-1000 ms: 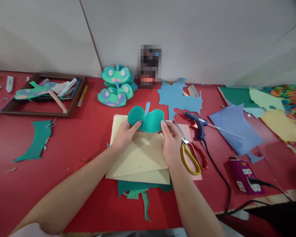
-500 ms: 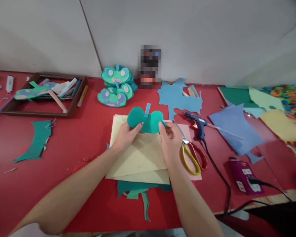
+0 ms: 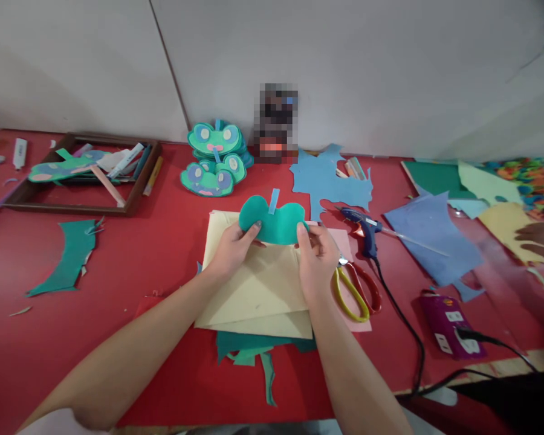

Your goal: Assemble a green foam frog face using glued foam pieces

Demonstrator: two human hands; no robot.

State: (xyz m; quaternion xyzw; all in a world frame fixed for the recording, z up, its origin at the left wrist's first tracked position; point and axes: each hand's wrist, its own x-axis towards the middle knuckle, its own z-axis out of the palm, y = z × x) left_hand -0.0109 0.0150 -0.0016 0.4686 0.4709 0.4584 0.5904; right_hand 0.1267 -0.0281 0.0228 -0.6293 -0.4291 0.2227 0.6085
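Observation:
Between my two hands is a teal felt cutout (image 3: 278, 225) with two rounded lobes and a small blue strip (image 3: 274, 201) standing up from its top middle. My left hand (image 3: 233, 244) pinches its left lobe, thumb in front. My right hand (image 3: 317, 251) pinches the right edge the same way. Underneath lie cream felt sheets (image 3: 254, 296), with green felt scraps (image 3: 267, 347) poking out below. Scissors (image 3: 356, 290) with one yellow and one red handle rest beside my right hand, their blades partly hidden by it.
A glue gun (image 3: 367, 226) lies to the right, its cord running to a purple socket box (image 3: 451, 326). Stacked felt frog-like faces (image 3: 213, 157) sit at the back. A wooden frame (image 3: 72, 208) stands left. Another person's hand (image 3: 541, 238) reaches over yellow felt (image 3: 503, 220).
My hands and the teal cutout have shifted slightly to the right, the cutout tilting a little. Another person's hand has come in at the right edge.

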